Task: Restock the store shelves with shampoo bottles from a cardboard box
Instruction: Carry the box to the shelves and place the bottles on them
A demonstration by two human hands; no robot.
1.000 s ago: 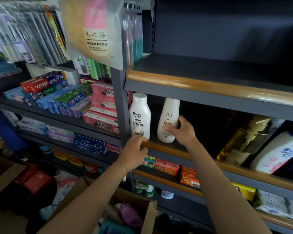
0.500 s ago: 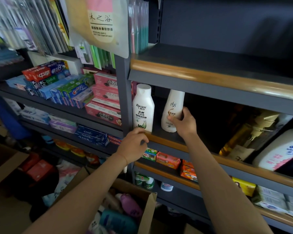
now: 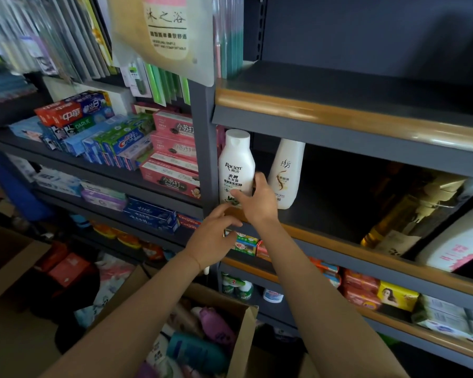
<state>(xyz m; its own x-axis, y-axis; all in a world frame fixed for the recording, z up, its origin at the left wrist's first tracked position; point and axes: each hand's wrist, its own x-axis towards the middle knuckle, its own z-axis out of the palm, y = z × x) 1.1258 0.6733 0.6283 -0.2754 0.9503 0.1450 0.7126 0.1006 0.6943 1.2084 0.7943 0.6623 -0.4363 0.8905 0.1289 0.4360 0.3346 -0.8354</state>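
Two white shampoo bottles stand upright at the left end of the dark shelf (image 3: 325, 219) with wooden trim. The left one is the Raclen bottle (image 3: 236, 162), the right one a curved white bottle (image 3: 286, 173). My right hand (image 3: 257, 201) reaches between them and holds the Raclen bottle low down, with the thumb on its front label and fingers round its right side. My left hand (image 3: 212, 238) hovers just below the shelf's front edge, fingers loosely curled and holding nothing. The cardboard box (image 3: 243, 331) sits below, with a purple bottle (image 3: 216, 326) and a teal bottle (image 3: 195, 353) inside.
A golden pump bottle (image 3: 393, 222) and a white bottle with a pink label (image 3: 459, 241) lie further right on the same shelf. Toothpaste boxes (image 3: 120, 143) fill the left unit behind a grey upright post (image 3: 202, 159). Soap packs (image 3: 361, 293) line the shelf below.
My right hand let go of the curved white bottle and moved left onto the Raclen bottle. My left hand dropped slightly off the shelf edge. The view shifted a little.
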